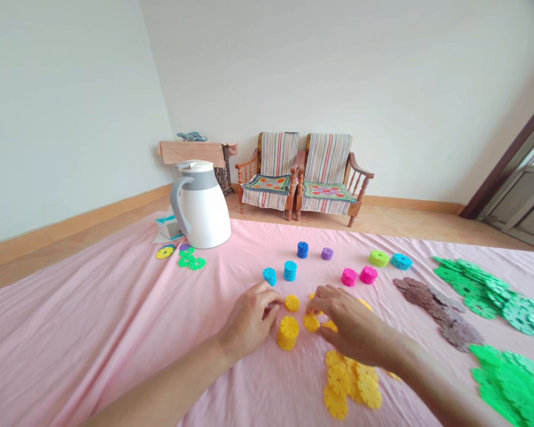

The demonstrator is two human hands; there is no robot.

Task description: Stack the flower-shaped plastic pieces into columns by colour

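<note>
Left fingers (270,306) curled, grip unclear; right fingers (317,299) open over yellow discs (311,322); lidded white jug (203,212)

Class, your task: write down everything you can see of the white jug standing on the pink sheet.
The white jug stands upright on the pink sheet near its far edge. Its smooth, rounded body looks like glossy plastic. It has a white lid with a pouring lip, and a grey band beneath that runs into a curved grey handle on the left. A small white-and-teal box sits beside the handle; whether they touch is unclear. No hand touches the jug.
</note>
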